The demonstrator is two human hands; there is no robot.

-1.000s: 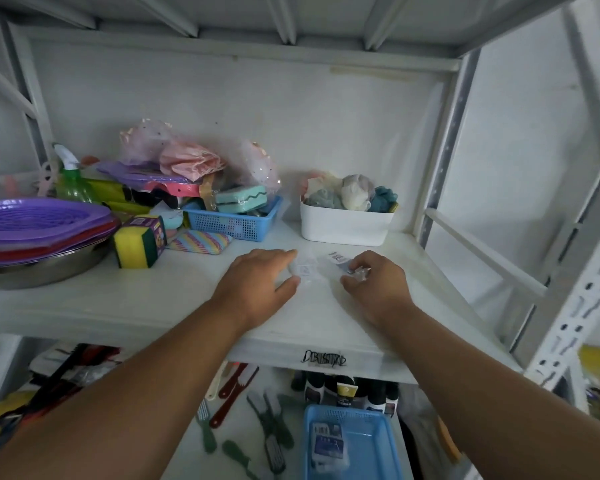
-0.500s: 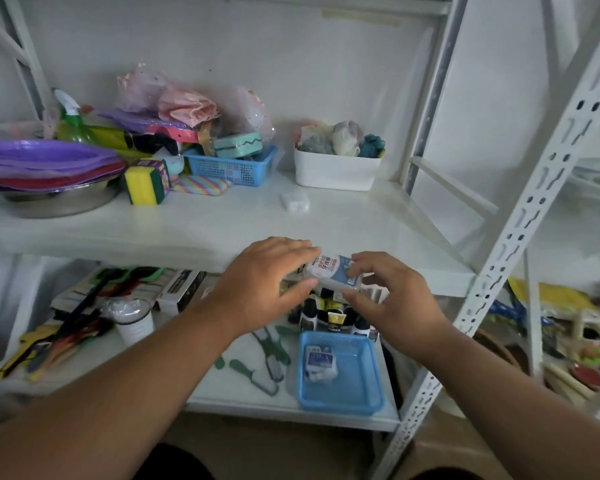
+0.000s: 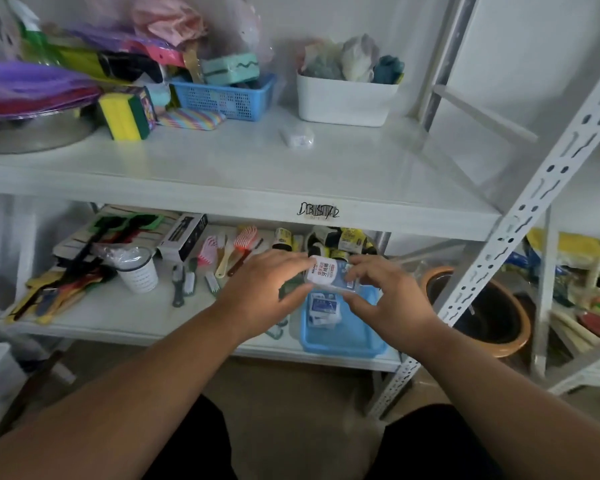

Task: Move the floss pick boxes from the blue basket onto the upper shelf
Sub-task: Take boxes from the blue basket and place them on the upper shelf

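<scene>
I see both hands holding one small clear floss pick box with a white label [image 3: 327, 274] between them, left hand [image 3: 264, 295] and right hand [image 3: 392, 299] pinching opposite ends, long axis running left-right. It hangs above the shallow blue plastic basket [image 3: 347, 336]; the white upper shelf [image 3: 250, 174] lies above and ahead, equally near either hand.

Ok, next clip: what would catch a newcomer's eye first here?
Both hands meet mid-frame, the left hand and right hand holding a floss pick box above the blue basket on the lower shelf. Another box lies in that basket. On the upper shelf, a small clear box sits before the white bin.
</scene>
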